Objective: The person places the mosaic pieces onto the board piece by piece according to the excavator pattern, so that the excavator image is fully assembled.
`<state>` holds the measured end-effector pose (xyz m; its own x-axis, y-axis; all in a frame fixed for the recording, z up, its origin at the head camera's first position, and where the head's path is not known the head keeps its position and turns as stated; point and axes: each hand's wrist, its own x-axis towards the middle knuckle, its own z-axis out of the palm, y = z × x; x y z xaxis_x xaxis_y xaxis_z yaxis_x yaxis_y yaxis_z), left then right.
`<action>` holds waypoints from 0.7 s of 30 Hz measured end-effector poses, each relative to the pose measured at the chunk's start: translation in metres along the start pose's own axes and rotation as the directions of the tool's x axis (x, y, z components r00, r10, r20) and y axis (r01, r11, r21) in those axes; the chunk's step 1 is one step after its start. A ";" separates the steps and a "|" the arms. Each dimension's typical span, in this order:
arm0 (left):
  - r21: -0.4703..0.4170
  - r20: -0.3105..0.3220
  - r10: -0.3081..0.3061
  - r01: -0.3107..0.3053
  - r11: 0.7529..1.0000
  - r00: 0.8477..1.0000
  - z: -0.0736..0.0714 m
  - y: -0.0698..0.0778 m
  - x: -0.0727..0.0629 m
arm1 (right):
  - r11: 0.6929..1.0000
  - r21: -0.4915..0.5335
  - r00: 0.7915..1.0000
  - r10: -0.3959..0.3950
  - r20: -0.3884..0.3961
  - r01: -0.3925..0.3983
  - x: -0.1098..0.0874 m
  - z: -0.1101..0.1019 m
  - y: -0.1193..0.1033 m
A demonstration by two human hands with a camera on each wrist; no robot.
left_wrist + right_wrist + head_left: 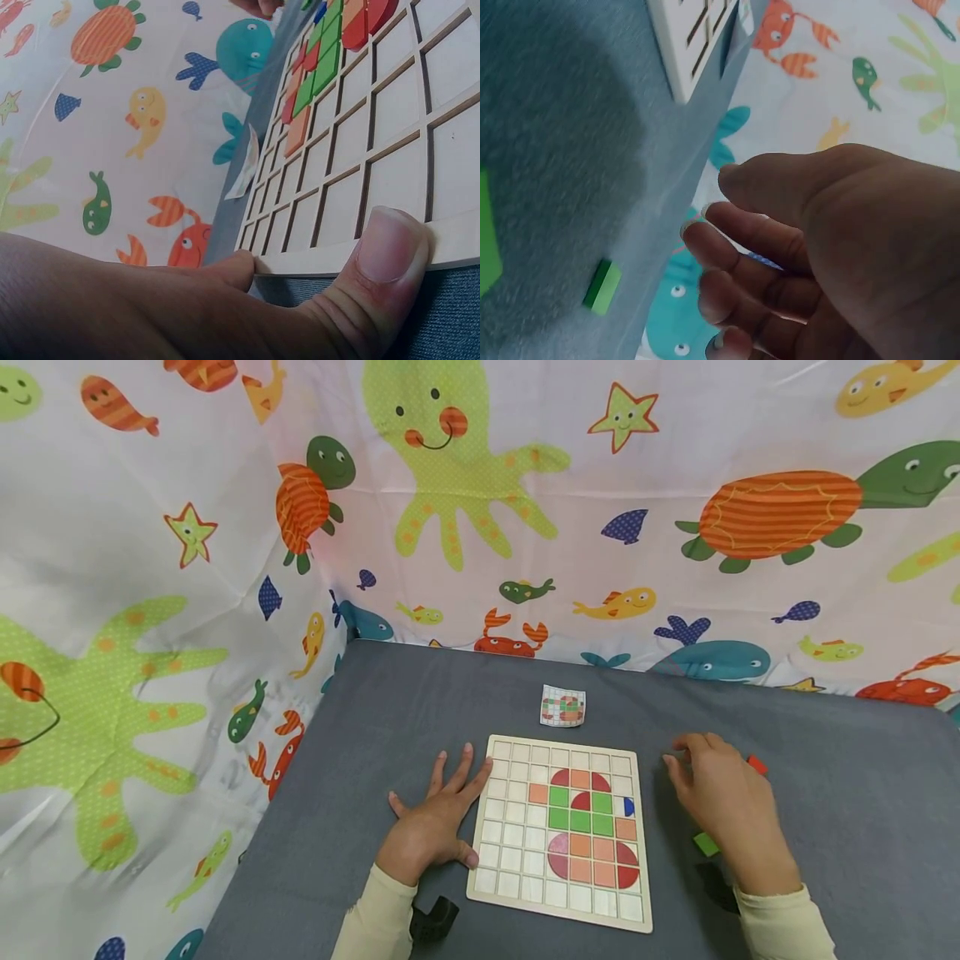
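A square wooden grid board (510,885) bears coloured tiles: green squares (581,821), orange and pink squares, red and pink rounded pieces (627,853), and a small blue piece (628,807) near its right side. My left hand (431,831) lies spread at the board's left edge; its thumb (386,251) rests on the wooden rim in the left wrist view. To the right of the board, my right hand (731,814) hovers with loosely bent fingers, and nothing shows between thumb and fingertips in the right wrist view.
Behind the board lies a small printed pattern card (562,706). A red tile (757,765) and a green tile (706,844) lie on the grey cloth by my right hand. Black straps sit at both wrists. A sea-animal curtain (570,568) borders the table's back and left.
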<state>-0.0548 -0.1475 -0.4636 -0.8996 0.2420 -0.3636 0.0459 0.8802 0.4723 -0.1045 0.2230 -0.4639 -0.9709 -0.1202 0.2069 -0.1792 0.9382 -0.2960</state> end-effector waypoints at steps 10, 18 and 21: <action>-0.008 0.003 -0.002 0.002 1.000 1.000 0.000 -0.001 0.000 | 0.996 -0.028 0.995 0.082 -0.050 -0.083 -0.002 0.001 0.021; -0.026 0.009 0.004 -0.003 1.000 1.000 0.001 -0.002 0.000 | 0.991 -0.038 0.991 0.127 -0.035 -0.128 -0.005 0.001 0.030; -0.026 0.008 0.001 -0.001 1.000 1.000 0.002 -0.002 0.000 | 0.990 -0.033 0.991 0.135 -0.020 -0.136 -0.006 0.002 0.032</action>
<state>-0.0542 -0.1489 -0.4659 -0.8960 0.2465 -0.3692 0.0356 0.8689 0.4937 -0.1048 0.2533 -0.4764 -0.9829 0.0145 0.1834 -0.0401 0.9559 -0.2908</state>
